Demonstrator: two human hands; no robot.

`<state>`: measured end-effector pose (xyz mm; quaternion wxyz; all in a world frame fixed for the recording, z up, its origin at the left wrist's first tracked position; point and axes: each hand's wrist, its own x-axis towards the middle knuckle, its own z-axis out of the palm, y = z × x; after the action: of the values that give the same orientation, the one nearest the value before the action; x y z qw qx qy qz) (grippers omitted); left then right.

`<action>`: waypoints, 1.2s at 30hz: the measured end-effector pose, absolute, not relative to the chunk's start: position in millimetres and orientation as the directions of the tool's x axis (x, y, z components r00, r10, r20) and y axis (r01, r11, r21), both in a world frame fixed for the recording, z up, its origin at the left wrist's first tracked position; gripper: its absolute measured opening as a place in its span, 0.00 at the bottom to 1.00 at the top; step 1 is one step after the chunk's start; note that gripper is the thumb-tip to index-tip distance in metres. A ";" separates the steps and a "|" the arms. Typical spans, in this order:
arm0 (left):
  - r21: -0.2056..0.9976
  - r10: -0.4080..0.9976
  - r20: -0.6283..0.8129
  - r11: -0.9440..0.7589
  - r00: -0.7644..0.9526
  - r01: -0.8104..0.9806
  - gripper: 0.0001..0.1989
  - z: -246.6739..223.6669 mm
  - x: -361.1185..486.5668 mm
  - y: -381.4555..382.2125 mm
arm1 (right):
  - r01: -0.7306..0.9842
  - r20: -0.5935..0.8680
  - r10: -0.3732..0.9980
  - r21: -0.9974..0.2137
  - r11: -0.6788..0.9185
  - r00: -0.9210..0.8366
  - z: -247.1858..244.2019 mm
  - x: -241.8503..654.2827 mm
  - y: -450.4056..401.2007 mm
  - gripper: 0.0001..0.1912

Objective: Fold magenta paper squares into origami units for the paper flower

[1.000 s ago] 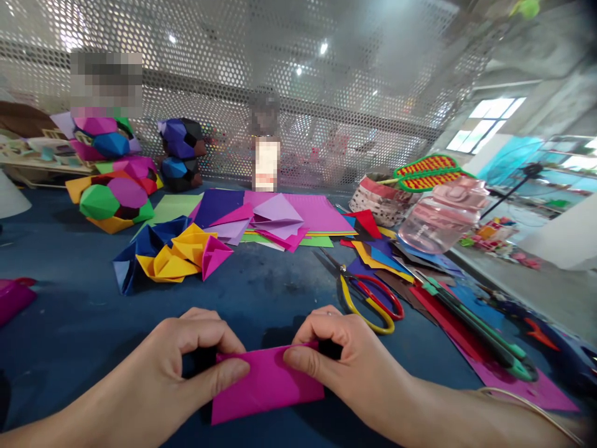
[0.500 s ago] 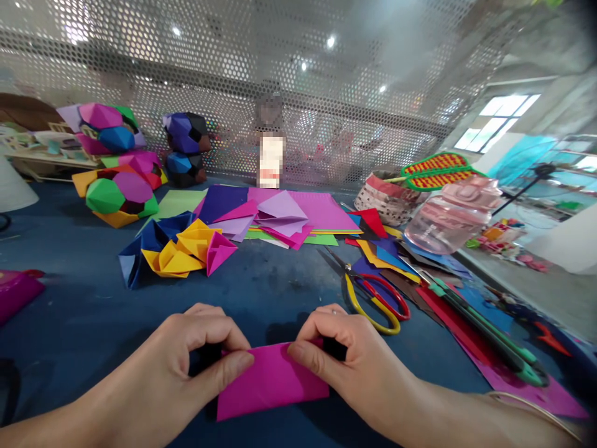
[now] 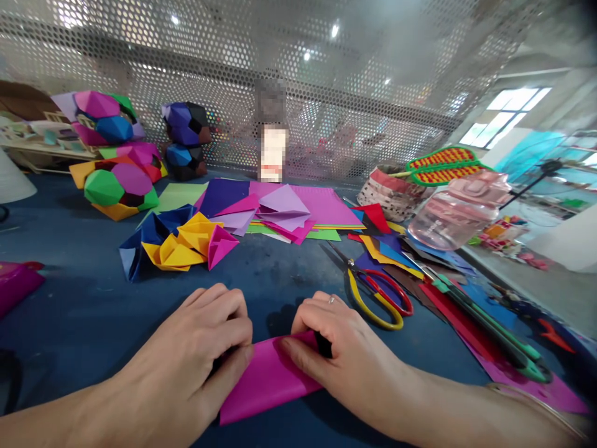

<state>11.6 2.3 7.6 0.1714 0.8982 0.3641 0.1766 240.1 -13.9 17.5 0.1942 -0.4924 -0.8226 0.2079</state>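
A folded strip of magenta paper lies between my two hands, low in the middle of the head view. My left hand pinches its left end, thumb in front and fingers curled behind. At the upper right edge, my right hand grips the same paper with thumb and bent fingers. Parts of the paper's back and ends are hidden by the fingers. Beyond my hands sits a folded paper piece in blue, yellow and magenta. Scissors with one yellow and one red handle lie to the right of my right hand.
Stacked paper sheets lie at the back. Finished paper balls stand at the left. On the right are a cutter with green ends, loose coloured paper, a pink bottle and a fabric basket. A perforated metal screen rises behind.
My left hand has turned more over the paper, its fingers now closer to the thumb. The paper's right end has tilted up slightly. My view has shifted a little.
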 end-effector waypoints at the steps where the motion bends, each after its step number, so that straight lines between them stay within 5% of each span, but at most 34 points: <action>1: 0.417 0.707 0.193 -0.687 0.681 0.595 0.14 7.3 11.3 2.0 | 0.734 0.113 0.892 -0.529 0.426 -0.437 17.7 239.7 -13.8 0.12; 14: 0.215 0.672 0.468 -0.716 0.574 0.664 0.09 2.4 6.2 -3.1 | 0.720 0.153 0.879 -0.520 0.460 -0.451 12.0 238.1 -11.0 0.13; 22: -0.083 0.203 0.561 -0.951 0.803 0.298 0.15 -6.8 -4.7 -14.4 | 0.730 0.155 0.880 -0.504 0.462 -0.450 12.7 237.8 -11.0 0.15; 28: -0.223 0.156 0.545 -0.920 0.824 0.322 0.17 -22.7 -7.5 -11.1 | 0.734 0.150 0.882 -0.502 0.457 -0.446 12.2 238.7 -12.4 0.13; 36: -0.223 0.141 0.632 -0.908 0.762 0.353 0.19 -37.9 -0.4 -11.5 | 0.738 0.165 0.886 -0.500 0.454 -0.434 11.4 238.1 -13.0 0.12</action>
<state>-0.4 -11.5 -37.9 -0.1669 0.9237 0.1339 0.3179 238.1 -13.0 11.4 0.2062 -0.4906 -0.8273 0.1799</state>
